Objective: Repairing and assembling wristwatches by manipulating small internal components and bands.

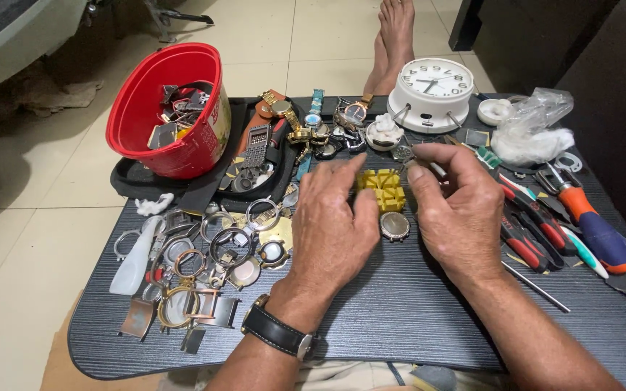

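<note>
While left hand (333, 217) steadies yellow block (382, 188), right hand (452, 210) pinches thin tool (435, 168), red tub (168, 108) far left.

We see a floor (30, 210) of pale cream tiles w/ thin grout lines, evenly lit, soft glare near the top centre. The low dark tabletop (400, 318) has a fine streaked grain & rounded corners. Top left, a light grey-white body (16, 32) sits over a shadowed patch w/ a crumpled brownish rag (67, 94). A dark metal stand (175, 18) shows beside it. At right, dark furniture (545, 36) fills the corner.
</note>
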